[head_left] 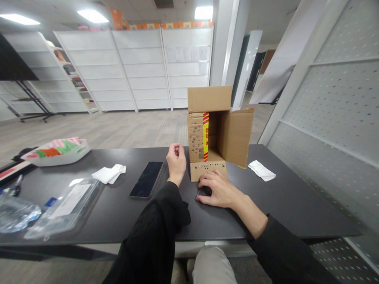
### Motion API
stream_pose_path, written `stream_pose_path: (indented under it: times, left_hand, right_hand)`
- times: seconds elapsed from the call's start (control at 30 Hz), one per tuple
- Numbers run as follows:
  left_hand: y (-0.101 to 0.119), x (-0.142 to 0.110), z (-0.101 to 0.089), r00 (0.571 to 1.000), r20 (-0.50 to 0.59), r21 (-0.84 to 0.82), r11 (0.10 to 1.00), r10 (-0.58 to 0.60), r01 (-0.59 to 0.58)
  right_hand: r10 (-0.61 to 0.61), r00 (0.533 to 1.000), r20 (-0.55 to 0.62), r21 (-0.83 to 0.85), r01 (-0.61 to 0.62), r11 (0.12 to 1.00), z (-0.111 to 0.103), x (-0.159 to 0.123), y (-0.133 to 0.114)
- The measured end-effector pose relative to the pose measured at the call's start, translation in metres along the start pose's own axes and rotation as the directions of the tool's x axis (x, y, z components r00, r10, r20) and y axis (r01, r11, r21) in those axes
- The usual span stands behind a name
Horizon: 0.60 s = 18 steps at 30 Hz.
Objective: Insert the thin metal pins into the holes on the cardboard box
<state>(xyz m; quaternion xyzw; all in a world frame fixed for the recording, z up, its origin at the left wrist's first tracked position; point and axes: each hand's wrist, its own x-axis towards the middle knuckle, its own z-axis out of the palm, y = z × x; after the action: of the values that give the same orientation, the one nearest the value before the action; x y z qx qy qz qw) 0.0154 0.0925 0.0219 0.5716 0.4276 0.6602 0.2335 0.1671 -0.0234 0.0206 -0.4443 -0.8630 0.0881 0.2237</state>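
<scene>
An open cardboard box [233,134] lies on its side on the dark table [118,213], its opening facing me and its flaps spread. My left hand [176,161] is raised just left of the box, its fingers curled into a loose fist with nothing visible inside. My right hand [217,189] lies on the table by the box's lower flap [207,170], fingers closed over a small dark object [204,192] that I cannot make out. A black phone [147,179] lies face up to the left of my left hand.
Folded white tissues [109,173] lie left of the phone, another white tissue [261,170] right of the box. Clear plastic bags [63,205] and a crumpled bottle [14,213] sit at the near left. A white tray with colourful items [56,152] stands far left. A pegboard wall [331,118] rises on the right.
</scene>
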Motion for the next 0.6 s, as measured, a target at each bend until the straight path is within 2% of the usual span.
stream_pose_path:
  times: [0.2, 0.37, 0.6]
  left_hand:
    - [-0.0005, 0.0001, -0.0001, 1.0, -0.002, 0.019, 1.0, 0.013, -0.013]
    - [-0.0014, 0.0004, -0.0003, 1.0, -0.006, 0.023, 1.0, 0.012, -0.012]
    - [-0.0012, 0.0003, -0.0003, 1.0, -0.004, 0.023, 1.0, 0.014, -0.014]
  right_hand:
    - [-0.016, 1.0, -0.011, -0.006, 0.015, 1.0, 0.001, 0.0, 0.0007]
    - [0.019, 0.999, -0.041, -0.032, -0.02, 0.999, 0.0007, -0.001, 0.0019]
    - [0.015, 1.0, -0.026, -0.029, -0.016, 0.999, 0.0013, -0.001, 0.0025]
